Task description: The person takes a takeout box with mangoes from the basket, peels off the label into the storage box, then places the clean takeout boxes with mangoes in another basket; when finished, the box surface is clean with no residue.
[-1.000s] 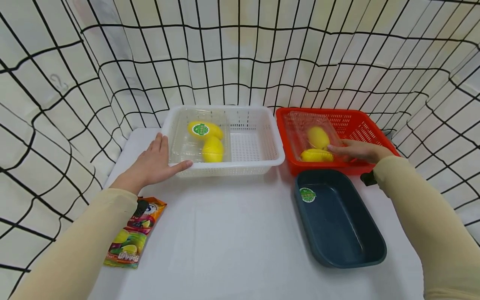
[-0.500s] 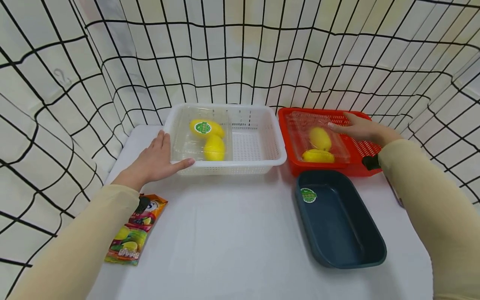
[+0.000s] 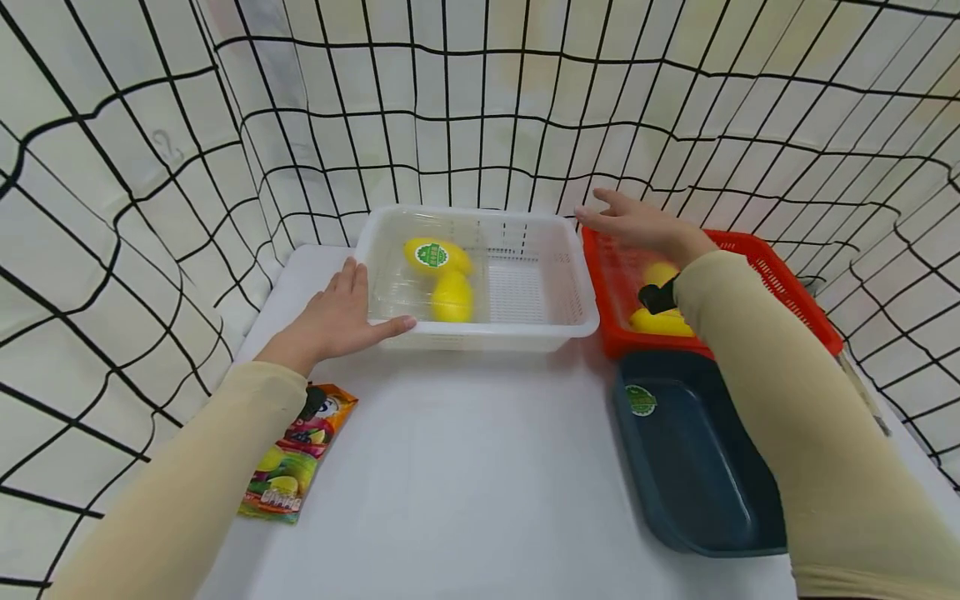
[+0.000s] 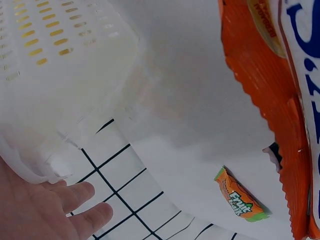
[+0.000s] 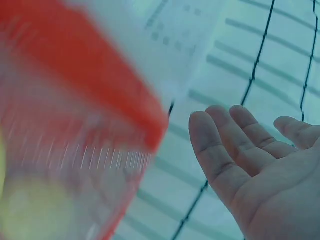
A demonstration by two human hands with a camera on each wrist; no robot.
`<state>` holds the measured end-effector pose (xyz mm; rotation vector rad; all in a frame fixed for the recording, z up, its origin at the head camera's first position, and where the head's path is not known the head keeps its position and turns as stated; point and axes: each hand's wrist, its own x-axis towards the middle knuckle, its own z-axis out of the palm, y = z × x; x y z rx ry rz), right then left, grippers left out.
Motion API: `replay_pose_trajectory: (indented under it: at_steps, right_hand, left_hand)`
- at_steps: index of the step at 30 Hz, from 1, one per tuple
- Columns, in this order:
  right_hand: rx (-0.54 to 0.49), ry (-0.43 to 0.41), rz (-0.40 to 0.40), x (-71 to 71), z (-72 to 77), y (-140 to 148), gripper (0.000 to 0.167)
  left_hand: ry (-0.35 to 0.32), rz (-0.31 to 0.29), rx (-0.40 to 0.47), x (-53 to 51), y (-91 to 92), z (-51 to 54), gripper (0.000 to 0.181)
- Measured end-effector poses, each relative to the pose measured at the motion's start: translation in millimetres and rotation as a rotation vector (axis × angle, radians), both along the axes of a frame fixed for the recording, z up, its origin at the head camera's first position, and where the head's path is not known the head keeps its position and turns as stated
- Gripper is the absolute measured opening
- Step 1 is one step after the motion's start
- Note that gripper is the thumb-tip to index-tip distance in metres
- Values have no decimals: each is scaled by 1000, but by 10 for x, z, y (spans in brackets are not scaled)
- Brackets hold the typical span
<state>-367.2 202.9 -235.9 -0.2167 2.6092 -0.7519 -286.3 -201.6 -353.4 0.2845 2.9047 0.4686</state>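
Note:
My left hand (image 3: 330,325) rests at the left end of the white basket (image 3: 510,330), thumb along its front rim and fingers straight against its side. Inside that basket lies a clear plastic box with two yellow lemon-like fruits (image 3: 452,296), one bearing a green sticker. Above the back left corner of the red basket (image 3: 780,279), my right hand (image 3: 641,227) is held with straight fingers and nothing in them. The right wrist view shows its bare palm (image 5: 280,185) apart from the red rim. Partly hidden by the right arm, more yellow fruits (image 3: 663,323) sit in the red basket.
A dark blue tray (image 3: 690,450) with a green sticker stands in front of the red basket. A colourful snack packet (image 3: 300,458) lies beside the left forearm. One small wrapped candy (image 4: 240,197) appears in the left wrist view. Black wire mesh (image 3: 480,117) encloses the table.
My right hand has left the clear box's right edge in the red basket and moved up and left to the back corner. The left hand stays on the white basket.

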Motion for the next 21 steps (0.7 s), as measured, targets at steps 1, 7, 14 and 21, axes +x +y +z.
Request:
replay_pose_trajectory:
  at_steps: [1, 7, 14, 21]
  right_hand:
    - [-16, -8, -2, -41, -39, -101, 97]
    - [-114, -67, -40, -256, -299, -576, 96]
    - [-144, -152, -88, -390, -598, -805, 94]
    - [-164, -203, -65, -493, -839, -1064, 96]
  left_hand:
    - [-1, 2, 0, 3, 2, 3, 126]
    - [-4, 15, 10, 28, 20, 15, 124]
    - [6, 15, 8, 33, 54, 42, 123]
    - [-12, 35, 16, 46, 5, 41, 123]
